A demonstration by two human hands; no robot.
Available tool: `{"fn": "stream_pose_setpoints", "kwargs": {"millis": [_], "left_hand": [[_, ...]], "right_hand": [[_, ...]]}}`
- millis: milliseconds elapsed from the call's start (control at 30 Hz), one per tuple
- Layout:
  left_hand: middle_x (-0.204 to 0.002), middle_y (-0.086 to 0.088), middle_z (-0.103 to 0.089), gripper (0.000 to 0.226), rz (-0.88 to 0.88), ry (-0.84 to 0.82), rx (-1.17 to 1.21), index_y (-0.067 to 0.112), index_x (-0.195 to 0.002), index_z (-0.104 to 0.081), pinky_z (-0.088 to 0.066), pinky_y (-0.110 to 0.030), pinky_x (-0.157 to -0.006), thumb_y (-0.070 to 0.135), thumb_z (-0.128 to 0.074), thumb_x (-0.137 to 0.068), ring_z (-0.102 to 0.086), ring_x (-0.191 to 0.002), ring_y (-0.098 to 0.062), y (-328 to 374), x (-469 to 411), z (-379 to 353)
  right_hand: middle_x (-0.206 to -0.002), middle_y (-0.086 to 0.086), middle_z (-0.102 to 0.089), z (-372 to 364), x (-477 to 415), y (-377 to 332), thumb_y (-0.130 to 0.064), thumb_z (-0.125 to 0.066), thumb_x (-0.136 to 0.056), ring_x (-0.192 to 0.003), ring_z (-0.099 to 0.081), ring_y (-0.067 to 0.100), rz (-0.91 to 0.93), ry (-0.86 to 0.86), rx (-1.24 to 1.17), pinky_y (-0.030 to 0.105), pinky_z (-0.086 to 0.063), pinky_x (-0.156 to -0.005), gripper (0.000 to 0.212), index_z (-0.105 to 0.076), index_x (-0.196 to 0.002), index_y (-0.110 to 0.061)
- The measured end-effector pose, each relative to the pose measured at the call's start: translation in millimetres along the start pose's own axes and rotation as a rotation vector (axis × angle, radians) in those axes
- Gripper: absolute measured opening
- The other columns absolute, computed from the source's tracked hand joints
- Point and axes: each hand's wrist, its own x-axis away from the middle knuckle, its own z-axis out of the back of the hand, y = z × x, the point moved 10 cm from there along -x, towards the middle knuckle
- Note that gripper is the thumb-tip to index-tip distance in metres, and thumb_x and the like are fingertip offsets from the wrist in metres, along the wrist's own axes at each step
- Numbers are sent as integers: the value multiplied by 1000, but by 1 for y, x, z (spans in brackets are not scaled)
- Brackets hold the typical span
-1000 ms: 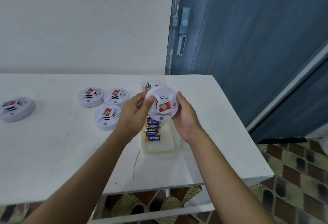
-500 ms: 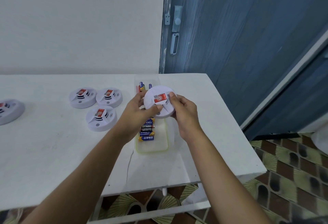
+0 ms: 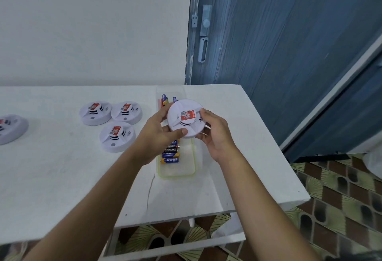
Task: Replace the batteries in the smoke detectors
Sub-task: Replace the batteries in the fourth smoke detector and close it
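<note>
White table (image 3: 51, 178), frame centre — smoke detector (image 3: 186, 119) held label-up: left hand (image 3: 155, 136) grips left rim, right hand (image 3: 216, 136) grips right rim — battery tray (image 3: 176, 175) just beneath.

The white table (image 3: 62, 178) carries three smoke detectors (image 3: 95, 113) (image 3: 126, 112) (image 3: 117, 136) clustered close together left of centre, with a fourth detector (image 3: 10, 128) at the far left. Nearer the right end lies a clear tray (image 3: 192, 170) holding batteries (image 3: 170, 154) laid flat.

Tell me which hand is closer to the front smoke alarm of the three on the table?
Left. The left hand sits just right of that front alarm, holding the raised alarm; the right hand holds its far side, farther off.
</note>
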Motion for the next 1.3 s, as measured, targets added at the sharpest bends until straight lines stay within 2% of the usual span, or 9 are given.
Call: {"fn": "stream_pose_setpoints", "kwargs": {"millis": [167,267,367,500,700,967,1300], "left_hand": [[-124,4,-65,64,-9,-30,-31,28,-134,-49,-55,-34,-89,-2,-72,-82,-68,-107,-21,1,1,0],[-124,4,-65,65,-6,-14,-26,30,-133,-49,-56,-32,-87,-1,-72,-82,-68,-106,-21,-1,2,1],[-123,7,-65,64,-6,-7,-24,32,-130,-49,-56,-28,-84,-2,-72,-81,-68,-105,-20,-2,1,1],[-128,4,-62,70,6,5,-31,25,-140,-45,-56,-33,-88,0,-74,-81,-67,-108,-21,-5,1,3],[-124,6,-65,65,-5,-1,-17,30,-133,-49,-56,-32,-86,-1,-72,-81,-67,-108,-20,-2,1,3],[-125,6,-64,68,-1,13,-28,27,-137,-46,-56,-28,-86,-1,-72,-82,-67,-108,-17,-3,2,6],[-125,9,-63,69,2,14,-29,30,-137,-46,-56,-32,-87,-1,-72,-81,-67,-106,-19,-2,2,6]], "right_hand": [[-106,3,-75,-4,3,0,-22,-48,-102,-92,-69,18,9,3,28,30,-57,-67,27,-73,-113,-20],[-110,2,-75,-6,5,-2,-21,-47,-103,-93,-70,18,19,7,35,31,-57,-67,29,-72,-115,-24],[-113,3,-75,-6,6,-4,-20,-47,-102,-96,-70,20,19,16,38,29,-56,-64,30,-71,-120,-23],[-116,3,-73,-8,8,-5,-19,-46,-102,-98,-69,21,17,15,45,28,-55,-62,32,-70,-123,-24],[-120,2,-72,-9,8,-7,-19,-46,-102,-101,-68,22,21,26,44,28,-55,-62,33,-68,-126,-25],[-111,-1,-74,-10,8,-6,-18,-46,-101,-95,-69,19,15,29,51,31,-56,-68,30,-72,-111,-31],[-111,-1,-74,-10,7,-6,-18,-46,-102,-96,-69,20,18,26,50,30,-55,-64,30,-73,-110,-30]]}}
